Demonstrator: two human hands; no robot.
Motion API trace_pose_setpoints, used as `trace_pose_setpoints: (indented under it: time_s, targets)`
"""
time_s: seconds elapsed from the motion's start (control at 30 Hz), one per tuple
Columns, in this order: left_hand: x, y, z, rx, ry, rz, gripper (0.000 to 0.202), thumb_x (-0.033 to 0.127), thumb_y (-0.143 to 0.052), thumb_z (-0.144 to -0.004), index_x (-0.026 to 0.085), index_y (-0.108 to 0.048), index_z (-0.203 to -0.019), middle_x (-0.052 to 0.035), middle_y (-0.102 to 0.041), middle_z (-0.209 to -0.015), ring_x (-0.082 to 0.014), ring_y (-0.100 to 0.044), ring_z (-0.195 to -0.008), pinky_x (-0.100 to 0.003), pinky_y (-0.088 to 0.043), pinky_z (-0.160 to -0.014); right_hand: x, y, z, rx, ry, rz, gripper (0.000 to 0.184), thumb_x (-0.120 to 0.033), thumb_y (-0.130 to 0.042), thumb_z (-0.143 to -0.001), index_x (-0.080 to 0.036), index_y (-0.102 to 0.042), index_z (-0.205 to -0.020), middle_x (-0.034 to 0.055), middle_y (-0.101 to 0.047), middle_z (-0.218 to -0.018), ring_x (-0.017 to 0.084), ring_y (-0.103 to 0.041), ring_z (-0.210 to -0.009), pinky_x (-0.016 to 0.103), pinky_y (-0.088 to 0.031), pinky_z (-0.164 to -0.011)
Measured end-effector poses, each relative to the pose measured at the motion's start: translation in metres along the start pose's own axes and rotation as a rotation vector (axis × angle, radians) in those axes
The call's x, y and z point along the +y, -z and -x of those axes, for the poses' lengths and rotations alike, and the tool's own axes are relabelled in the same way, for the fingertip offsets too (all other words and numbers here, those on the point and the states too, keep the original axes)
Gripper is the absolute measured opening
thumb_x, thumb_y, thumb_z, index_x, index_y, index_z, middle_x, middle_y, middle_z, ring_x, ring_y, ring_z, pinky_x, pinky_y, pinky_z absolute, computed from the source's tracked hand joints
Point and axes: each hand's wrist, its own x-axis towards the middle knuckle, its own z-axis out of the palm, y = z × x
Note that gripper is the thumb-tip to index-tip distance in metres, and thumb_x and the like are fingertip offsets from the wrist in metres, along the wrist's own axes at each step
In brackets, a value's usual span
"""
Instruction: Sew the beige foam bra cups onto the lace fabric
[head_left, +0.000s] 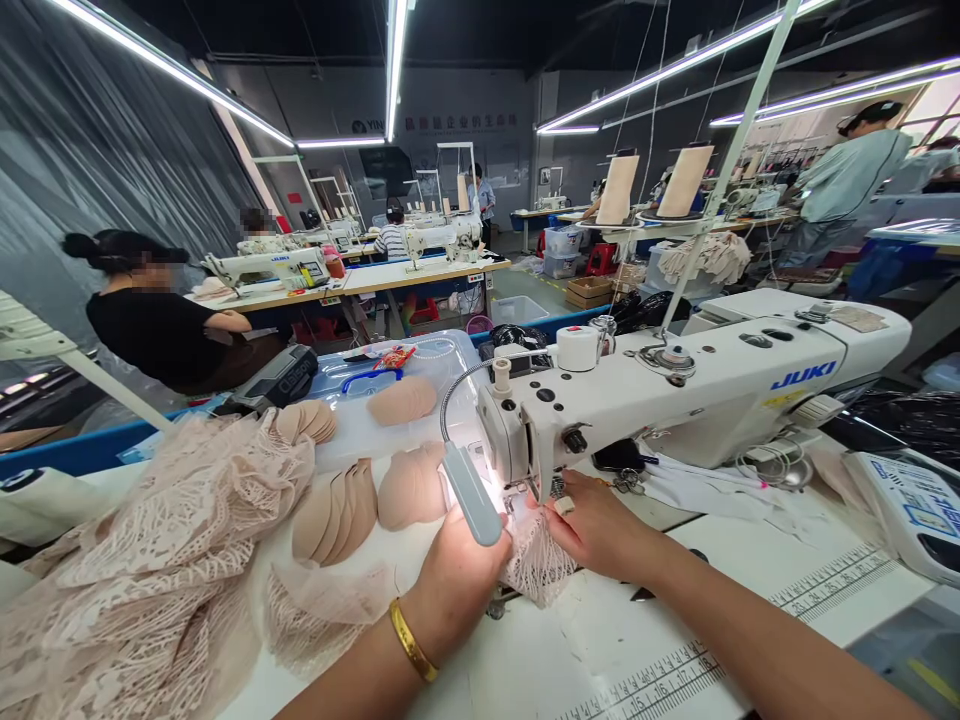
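Note:
A piece of beige lace fabric (541,562) lies under the needle end of a white sewing machine (645,385). My left hand (466,565), with a gold bangle at the wrist, is closed at the lace's left edge; a grey lamp head (474,495) hides part of its fingers. On the other side, my right hand (600,525) pinches the lace close to the presser foot. Left of my hands sit stacks of beige bra cups (335,512) and a loose lace piece (322,610).
A large heap of beige lace (172,540) covers the table's left side. Behind the machine stands a translucent plastic bin lid (442,365). Thread cones (619,188) stand above the machine. A ruler scale (660,685) runs along the front. Other people work at machines beyond.

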Motion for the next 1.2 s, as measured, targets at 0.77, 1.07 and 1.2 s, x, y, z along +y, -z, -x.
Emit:
trace_pose_setpoints:
  time_s: [0.77, 1.07, 1.2]
  targets:
    - [0.011, 0.045, 0.006, -0.556, -0.073, -0.248, 0.044, 0.012, -0.057, -0.066, 0.024, -0.061, -0.108, -0.0061, -0.063, -0.103, -0.0299, -0.061, -0.09, -0.047, -0.049, -0.083, -0.003, -0.019, 0.003, -0.057, 0.242, 0.223, 0.039, 0.008, -0.044, -0.08, -0.017, -0.067, -0.097, 0.0066, -0.07, -0.087, 0.023, -0.056, -0.083, 0.039, -0.044, -0.089]
    - [-0.007, 0.029, 0.008, -0.259, -0.249, -0.193, 0.046, 0.0, -0.047, -0.077, 0.022, -0.06, -0.116, -0.0087, -0.071, -0.115, -0.0307, -0.067, -0.104, -0.055, -0.044, -0.095, 0.002, -0.02, 0.007, 0.021, 0.133, 0.184, 0.031, -0.011, -0.051, -0.095, -0.02, -0.068, -0.12, 0.0108, -0.067, -0.095, 0.03, -0.052, -0.098, 0.041, -0.046, -0.088]
    - [-0.011, 0.022, 0.01, -0.201, -0.199, -0.155, 0.029, 0.004, -0.045, -0.09, 0.023, -0.065, -0.098, -0.0038, -0.072, -0.095, -0.0222, -0.068, -0.084, -0.047, -0.051, -0.091, 0.001, -0.015, 0.006, 0.0, 0.135, 0.158, 0.032, -0.01, -0.053, -0.093, -0.022, -0.069, -0.118, 0.0113, -0.067, -0.098, 0.029, -0.051, -0.095, 0.038, -0.044, -0.086]
